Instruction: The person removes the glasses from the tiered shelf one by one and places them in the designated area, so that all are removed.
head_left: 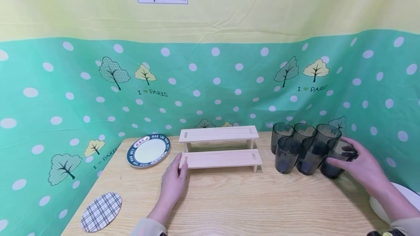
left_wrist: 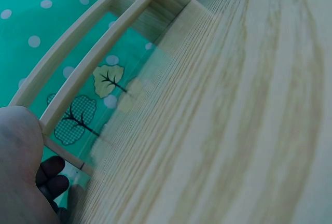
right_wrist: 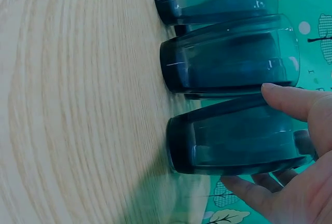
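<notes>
A pale wooden rack with two tiers (head_left: 220,158) stands at the back middle of the table. My left hand (head_left: 172,181) holds the left end of its lower tier; in the left wrist view the fingers (left_wrist: 54,185) curl by the end of the rack (left_wrist: 98,68). On the right, several dark, see-through drinking glasses (head_left: 286,156) stand upright in two rows. My right hand (head_left: 364,165) grips the front-right glass (head_left: 334,161), thumb on one side and fingers on the other. That glass (right_wrist: 238,136) appears close to its neighbour (right_wrist: 228,58) in the right wrist view.
A white plate with a dark blue lettered rim (head_left: 132,157) lies at the back left. Nearer on the left is a round checked coaster (head_left: 101,212). A white rounded object (head_left: 377,207) sits partly behind the right forearm. Polka-dot cloth (head_left: 216,94) hangs around the table (head_left: 246,207).
</notes>
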Tool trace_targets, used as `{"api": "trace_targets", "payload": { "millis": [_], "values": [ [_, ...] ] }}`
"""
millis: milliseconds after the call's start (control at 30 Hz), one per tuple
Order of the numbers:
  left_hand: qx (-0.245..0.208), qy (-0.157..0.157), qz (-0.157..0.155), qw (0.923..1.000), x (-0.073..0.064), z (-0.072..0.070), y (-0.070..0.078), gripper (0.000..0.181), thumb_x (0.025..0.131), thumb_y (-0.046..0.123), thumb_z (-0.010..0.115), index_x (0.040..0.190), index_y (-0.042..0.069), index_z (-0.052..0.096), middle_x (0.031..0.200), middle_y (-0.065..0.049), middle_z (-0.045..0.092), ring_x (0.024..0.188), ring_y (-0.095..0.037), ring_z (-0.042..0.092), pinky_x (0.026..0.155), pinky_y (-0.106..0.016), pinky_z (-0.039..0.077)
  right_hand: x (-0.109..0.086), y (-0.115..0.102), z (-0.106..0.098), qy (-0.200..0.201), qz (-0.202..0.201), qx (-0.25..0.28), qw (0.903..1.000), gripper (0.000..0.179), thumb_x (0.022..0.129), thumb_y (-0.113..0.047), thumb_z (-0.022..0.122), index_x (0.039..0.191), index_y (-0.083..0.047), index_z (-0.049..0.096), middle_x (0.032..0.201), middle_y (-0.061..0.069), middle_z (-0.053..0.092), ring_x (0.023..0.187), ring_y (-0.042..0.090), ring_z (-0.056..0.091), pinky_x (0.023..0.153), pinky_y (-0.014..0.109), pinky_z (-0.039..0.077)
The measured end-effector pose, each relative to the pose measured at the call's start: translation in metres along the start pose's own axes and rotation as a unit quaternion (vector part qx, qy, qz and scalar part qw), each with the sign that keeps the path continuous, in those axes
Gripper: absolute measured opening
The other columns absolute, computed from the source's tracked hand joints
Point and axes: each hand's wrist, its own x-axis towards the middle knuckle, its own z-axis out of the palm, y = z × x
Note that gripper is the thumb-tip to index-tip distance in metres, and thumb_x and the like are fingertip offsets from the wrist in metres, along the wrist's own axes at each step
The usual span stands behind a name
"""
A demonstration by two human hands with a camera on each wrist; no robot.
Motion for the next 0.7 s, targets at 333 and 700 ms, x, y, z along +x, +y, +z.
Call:
{"api": "trace_targets", "payload": {
  "millis": [333, 700],
  "values": [
    [0.000, 0.000, -0.004, 1.0000, -0.0002, -0.0005, 0.0008, 0.057, 0.119, 0.032, 0.050, 0.169, 0.006, 0.042, 0.168, -0.027, 0.046, 0.154, -0.051, 0.042, 0.126, -0.070, 0.030, 0.0033, 0.0030, 0.0032, -0.001, -0.011, 0.008, 0.9999, 0.110, 0.101, -0.044, 0.082, 0.175, 0.000, 0.014, 0.159, 0.047, 0.034, 0.141, 0.073, 0.031, 0.103, 0.086, 0.033],
    [0.000, 0.001, -0.002, 1.0000, 0.0001, 0.0001, 0.0003, 0.057, 0.119, 0.032, 0.051, 0.169, 0.006, 0.043, 0.165, -0.028, 0.049, 0.152, -0.051, 0.045, 0.124, -0.069, 0.035, 0.0041, 0.0066, 0.0033, -0.014, -0.012, -0.002, 0.9998, 0.111, 0.103, -0.047, 0.079, 0.176, -0.002, 0.009, 0.167, 0.050, 0.010, 0.146, 0.077, 0.015, 0.103, 0.091, 0.027]
  ]
}}
